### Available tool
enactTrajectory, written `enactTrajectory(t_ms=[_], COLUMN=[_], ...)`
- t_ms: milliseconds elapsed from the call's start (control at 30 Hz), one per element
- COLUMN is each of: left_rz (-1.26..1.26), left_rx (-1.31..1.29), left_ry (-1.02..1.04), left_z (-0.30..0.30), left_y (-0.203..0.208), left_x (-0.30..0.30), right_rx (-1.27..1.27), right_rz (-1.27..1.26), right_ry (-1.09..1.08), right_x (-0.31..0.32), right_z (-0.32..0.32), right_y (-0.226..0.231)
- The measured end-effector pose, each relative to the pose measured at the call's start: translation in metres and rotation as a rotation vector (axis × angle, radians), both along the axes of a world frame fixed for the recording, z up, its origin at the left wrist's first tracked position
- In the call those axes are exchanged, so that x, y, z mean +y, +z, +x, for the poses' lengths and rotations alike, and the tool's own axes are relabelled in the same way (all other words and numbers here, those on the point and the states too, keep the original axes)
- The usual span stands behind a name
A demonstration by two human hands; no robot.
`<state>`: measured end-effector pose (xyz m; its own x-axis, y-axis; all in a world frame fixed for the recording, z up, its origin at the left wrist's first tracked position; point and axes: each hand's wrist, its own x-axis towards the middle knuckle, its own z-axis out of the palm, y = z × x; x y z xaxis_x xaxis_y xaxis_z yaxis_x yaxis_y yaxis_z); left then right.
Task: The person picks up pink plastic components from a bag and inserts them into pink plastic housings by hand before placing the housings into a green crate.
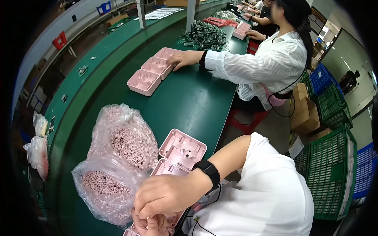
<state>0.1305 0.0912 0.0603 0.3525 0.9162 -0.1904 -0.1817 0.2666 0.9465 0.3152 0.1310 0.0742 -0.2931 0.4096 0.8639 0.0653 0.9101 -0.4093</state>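
Observation:
My right hand [163,195], with a black watch on its wrist, is closed in a pinch over my left hand. Below it, my left hand [151,227] is partly hidden, its fingers curled and pressed together. Whatever lies between the fingertips is too small and covered to make out. Pink plastic shells lie in a row by my hands: an open shell [183,147] with molded posts and holes, a second shell [169,168] partly behind my wrist, and others partly under my hands. Left of them sit clear plastic bags of small pink parts, one upper bag [132,143] and one lower bag [104,185].
Across the green table [189,104], a co-worker in a white shirt [271,61] touches a row of pink shells [143,81]. Dark small parts [204,35] are heaped farther back. Green crates [328,173] and a cardboard box [305,112] stand at the right.

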Motion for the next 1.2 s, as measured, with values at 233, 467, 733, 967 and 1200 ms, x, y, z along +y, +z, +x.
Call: enactTrajectory(t_ms=[233, 467, 733, 967, 1200], left_rz=[-0.047, 0.174, 0.694, 0.76, 0.766], left_rx=[-0.173, 0.387, 0.923, 1.211, 1.207], left_ry=[-0.133, -0.596, -0.657, -0.717, -0.715], left_z=[-0.004, 0.018, 0.047, 0.069, 0.067], left_y=[-0.013, -0.004, -0.018, -0.033, -0.042], left_x=[-0.013, 0.008, 0.002, 0.0, -0.003], right_rx=[-0.179, -0.356, -0.797, -0.967, -0.997], right_rz=[-0.25, -0.351, -0.092, 0.018, 0.137], right_ry=[0.057, 0.133, -0.187, 0.133, 0.233], right_x=[-0.019, -0.019, 0.043, 0.075, 0.082], right_z=[0.014, 0.064, 0.126, 0.095, 0.091], right_y=[-0.023, -0.031, -0.07, -0.077, -0.081])
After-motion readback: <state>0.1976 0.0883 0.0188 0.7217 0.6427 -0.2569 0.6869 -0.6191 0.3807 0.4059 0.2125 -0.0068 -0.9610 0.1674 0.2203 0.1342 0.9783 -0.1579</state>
